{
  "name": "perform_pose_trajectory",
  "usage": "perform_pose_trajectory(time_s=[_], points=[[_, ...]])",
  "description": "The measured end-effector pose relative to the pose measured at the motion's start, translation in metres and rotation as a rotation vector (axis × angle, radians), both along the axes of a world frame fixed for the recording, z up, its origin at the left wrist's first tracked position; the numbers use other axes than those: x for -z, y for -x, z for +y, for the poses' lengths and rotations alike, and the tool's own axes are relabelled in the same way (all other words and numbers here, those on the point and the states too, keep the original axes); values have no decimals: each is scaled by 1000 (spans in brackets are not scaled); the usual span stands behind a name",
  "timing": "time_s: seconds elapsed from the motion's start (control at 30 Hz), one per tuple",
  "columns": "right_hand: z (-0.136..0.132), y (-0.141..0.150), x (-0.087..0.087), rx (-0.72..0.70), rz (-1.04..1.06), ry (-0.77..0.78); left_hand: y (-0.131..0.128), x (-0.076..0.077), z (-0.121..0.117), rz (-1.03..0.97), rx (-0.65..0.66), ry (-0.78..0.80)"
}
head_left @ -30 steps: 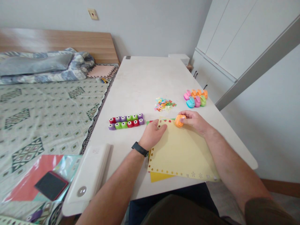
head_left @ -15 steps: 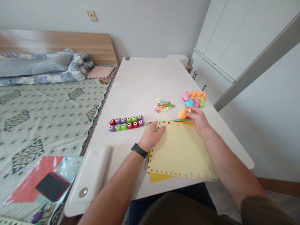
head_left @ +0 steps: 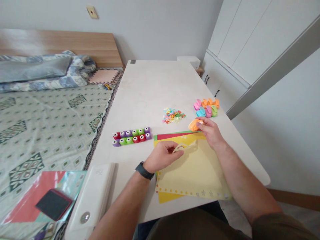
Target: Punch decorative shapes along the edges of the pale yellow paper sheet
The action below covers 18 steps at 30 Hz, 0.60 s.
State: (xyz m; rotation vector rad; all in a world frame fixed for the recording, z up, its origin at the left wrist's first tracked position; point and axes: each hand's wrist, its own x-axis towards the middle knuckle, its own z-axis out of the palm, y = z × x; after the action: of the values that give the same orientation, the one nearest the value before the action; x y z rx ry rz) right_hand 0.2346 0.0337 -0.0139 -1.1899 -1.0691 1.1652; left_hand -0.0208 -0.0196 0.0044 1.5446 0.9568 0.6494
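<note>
My left hand (head_left: pixel 165 154) pinches the far left corner of a pale yellow paper sheet (head_left: pixel 192 173), whose far edge is lifted and curls toward me. Small punched shapes run along the sheet's near and left edges. In my right hand (head_left: pixel 209 130) is an orange craft punch (head_left: pixel 195 125), gripped just beyond the sheet's far edge. Under the pale sheet lie yellow paper (head_left: pixel 166 138), red paper and green paper in a stack. A heap of colourful punched paper pieces (head_left: pixel 173 115) sits farther back.
Two rows of small craft punches (head_left: pixel 132 136) stand to the left. Larger coloured punches (head_left: pixel 206 107) are grouped at the right. A long white device (head_left: pixel 93 193) lies at the table's left edge, beside the bed (head_left: pixel 50 133) with a dark pad (head_left: pixel 53 204).
My left hand has raised the pale sheet's far edge and drawn it toward me, uncovering more of the yellow and red paper. My right hand still holds the orange punch in nearly the same place.
</note>
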Motion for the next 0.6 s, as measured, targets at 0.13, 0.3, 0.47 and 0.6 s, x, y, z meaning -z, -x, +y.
perform_pose_trajectory(time_s=[0.13,0.3,0.47,0.6], points=[[-3,4,-4,-38,-5,37,0,-2,0,-20,52,-9],[-3,6,-9,-23,-30,65,-1,-2,1,43,-16,10],[6,-7,-5,111,-79,11,0,2,3,72,-47,8],[19,-26,2,281,-34,-44,0,3,4,102,-37,-27]])
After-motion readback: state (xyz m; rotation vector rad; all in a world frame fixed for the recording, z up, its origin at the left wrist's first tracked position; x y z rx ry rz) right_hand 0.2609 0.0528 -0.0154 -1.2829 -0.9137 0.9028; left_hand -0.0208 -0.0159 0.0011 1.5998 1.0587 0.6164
